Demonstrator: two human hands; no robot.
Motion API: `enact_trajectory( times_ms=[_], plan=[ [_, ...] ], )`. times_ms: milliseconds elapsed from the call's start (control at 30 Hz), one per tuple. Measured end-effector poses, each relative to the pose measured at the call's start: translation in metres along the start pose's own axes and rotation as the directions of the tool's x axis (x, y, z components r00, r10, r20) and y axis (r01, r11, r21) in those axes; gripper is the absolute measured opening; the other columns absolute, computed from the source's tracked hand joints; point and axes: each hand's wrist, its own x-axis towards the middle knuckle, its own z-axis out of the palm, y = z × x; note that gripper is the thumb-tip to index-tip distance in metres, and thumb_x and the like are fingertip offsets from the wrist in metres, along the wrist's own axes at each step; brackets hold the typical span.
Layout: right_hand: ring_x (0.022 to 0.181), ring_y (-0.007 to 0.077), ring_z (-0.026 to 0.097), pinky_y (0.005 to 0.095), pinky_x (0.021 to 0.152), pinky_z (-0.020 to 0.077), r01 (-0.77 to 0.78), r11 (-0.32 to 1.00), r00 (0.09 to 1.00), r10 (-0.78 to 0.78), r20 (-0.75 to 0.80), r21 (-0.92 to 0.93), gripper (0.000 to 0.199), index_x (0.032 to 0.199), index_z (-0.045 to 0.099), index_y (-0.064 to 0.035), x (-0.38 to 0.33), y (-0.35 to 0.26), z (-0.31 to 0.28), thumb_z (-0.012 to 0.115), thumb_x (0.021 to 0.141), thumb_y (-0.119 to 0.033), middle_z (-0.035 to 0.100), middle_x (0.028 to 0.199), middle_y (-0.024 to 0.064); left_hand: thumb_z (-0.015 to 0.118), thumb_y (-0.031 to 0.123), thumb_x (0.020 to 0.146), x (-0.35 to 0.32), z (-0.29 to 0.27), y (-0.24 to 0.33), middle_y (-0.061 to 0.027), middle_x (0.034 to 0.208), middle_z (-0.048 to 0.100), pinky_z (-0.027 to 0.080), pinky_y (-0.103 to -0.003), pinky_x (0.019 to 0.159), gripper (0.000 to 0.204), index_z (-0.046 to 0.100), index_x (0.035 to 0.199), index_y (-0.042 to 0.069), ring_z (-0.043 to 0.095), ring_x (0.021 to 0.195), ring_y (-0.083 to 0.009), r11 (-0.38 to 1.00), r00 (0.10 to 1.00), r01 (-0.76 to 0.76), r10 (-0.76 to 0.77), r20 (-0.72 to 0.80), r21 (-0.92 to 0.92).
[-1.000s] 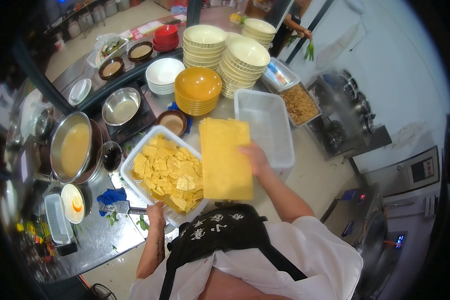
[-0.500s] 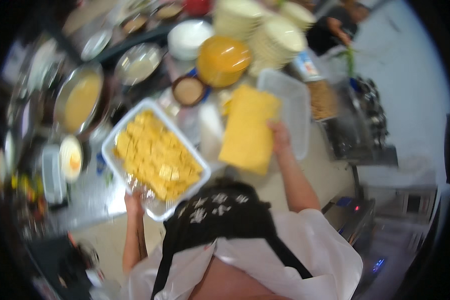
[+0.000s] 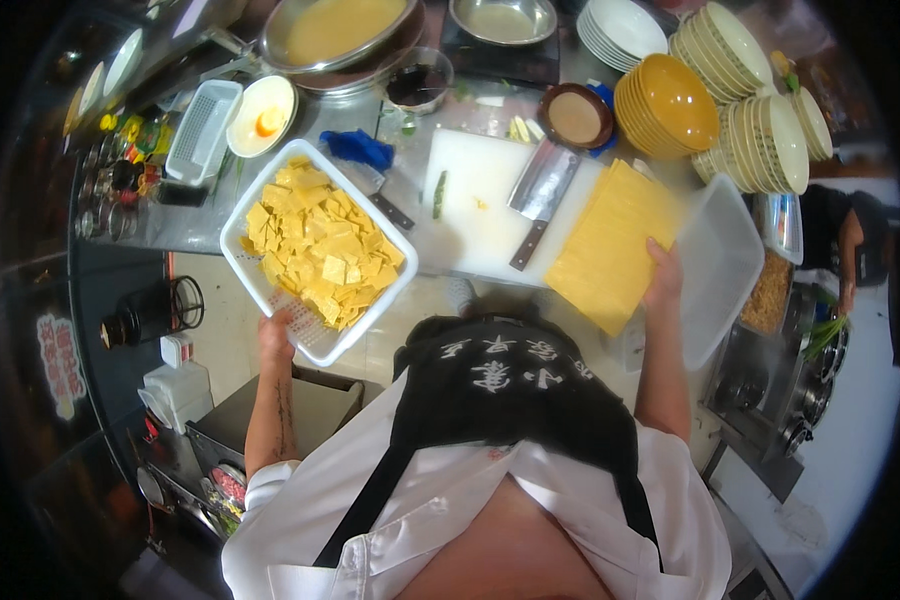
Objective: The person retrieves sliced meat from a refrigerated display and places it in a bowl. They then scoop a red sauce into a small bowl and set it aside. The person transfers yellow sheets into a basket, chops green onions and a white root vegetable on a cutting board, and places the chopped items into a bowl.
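Note:
My left hand [image 3: 277, 338] is closed on the near corner of a white plastic basket [image 3: 232, 238]. Loose yellow square-cut pieces [image 3: 335, 255] fill most of the basket, leaving its perforated bottom showing near my hand. My right hand [image 3: 662, 275] grips the right edge of a stack of flat yellow sheets [image 3: 610, 250], which look like tofu skin. Just beyond that hand is a translucent plastic box [image 3: 715, 270]; whether my fingers also hold it is hidden. A cleaver [image 3: 547, 182] lies on the white cutting board [image 3: 470, 235], left of the sheets.
Stacked yellow bowls [image 3: 667, 105], patterned bowls [image 3: 760, 145] and white plates [image 3: 620, 35] stand at the back right. A small knife [image 3: 390, 212] and a blue cloth [image 3: 358, 149] lie between basket and board. Far right, another person [image 3: 850, 235] is beside greens.
The view has turned and steadied, bringing the cutting board and cleaver into plain sight. Both hands still hold the basket and the sheets, now farther apart in the picture.

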Motion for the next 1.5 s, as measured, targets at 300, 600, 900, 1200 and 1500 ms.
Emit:
enact_trajectory(
  times_ms=[300, 600, 900, 1200, 1500],
  plan=[
    [0.115, 0.0313, 0.065, 0.0446, 0.099, 0.0542, 0.060, 0.990, 0.998, -0.063, -0.013, -0.124, 0.049, 0.141, 0.046, 0.0003, -0.052, -0.022, -0.045, 0.060, 0.094, -0.003, 0.063, 0.131, 0.0160, 0.057, 0.007, 0.086, 0.021, -0.044, -0.017, -0.0195, 0.122, 0.067, 0.060, -0.047, 0.079, 0.068, 0.044, 0.153, 0.008, 0.069, 0.101, -0.0328, 0.992, 0.997, -0.036, 0.028, 0.069, 0.118],
    [0.117, 0.0313, 0.064, 0.0447, 0.099, 0.0554, 0.100, 0.995, 0.967, -0.099, -0.236, -0.006, 0.045, 0.143, 0.044, 0.0004, -0.162, -0.066, -0.124, 0.053, 0.099, 0.000, 0.061, 0.133, 0.0173, 0.056, 0.004, 0.088, 0.037, -0.033, -0.021, -0.0198, 0.122, 0.067, 0.059, -0.049, 0.088, 0.052, 0.052, 0.139, -0.002, 0.069, 0.103, -0.0386, 0.997, 0.997, -0.062, 0.059, 0.056, 0.036],
    [0.113, 0.0340, 0.066, 0.0465, 0.094, 0.0575, 0.247, 0.966, 0.885, -0.192, -0.424, 0.078, 0.040, 0.137, 0.049, 0.0019, -0.209, -0.106, -0.236, 0.049, 0.097, 0.000, 0.062, 0.130, 0.0189, 0.061, 0.035, 0.100, 0.037, -0.020, -0.004, -0.0235, 0.123, 0.065, 0.059, -0.050, 0.078, 0.059, 0.049, 0.135, -0.012, 0.069, 0.098, -0.0367, 0.992, 0.989, -0.079, 0.090, -0.119, 0.094],
    [0.094, 0.0300, 0.066, 0.0433, 0.079, 0.0567, 0.131, 0.983, 0.777, -0.182, -0.603, -0.127, 0.036, 0.121, 0.059, 0.0047, -0.073, -0.126, -0.313, 0.054, 0.086, -0.002, 0.065, 0.103, 0.0149, 0.064, 0.038, 0.096, -0.010, 0.032, 0.024, -0.0363, 0.123, 0.061, 0.053, -0.059, 0.090, 0.060, 0.055, 0.131, -0.010, 0.063, 0.107, -0.0495, 0.348, 0.601, 0.027, 0.743, -0.293, 0.937],
    [0.118, 0.0411, 0.055, 0.0503, 0.100, 0.0427, -0.068, 0.029, 0.391, -0.919, -0.053, -0.997, 0.053, 0.131, 0.054, -0.0045, -0.099, -0.177, -0.319, 0.063, 0.079, -0.008, 0.057, 0.127, 0.0188, 0.059, 0.020, 0.101, -0.092, 0.177, 0.022, -0.0295, 0.134, 0.056, 0.049, -0.049, 0.102, 0.047, 0.052, 0.138, -0.008, 0.058, 0.120, -0.0433, 0.310, 0.544, -0.438, 0.839, -0.025, 0.844]
  ],
)
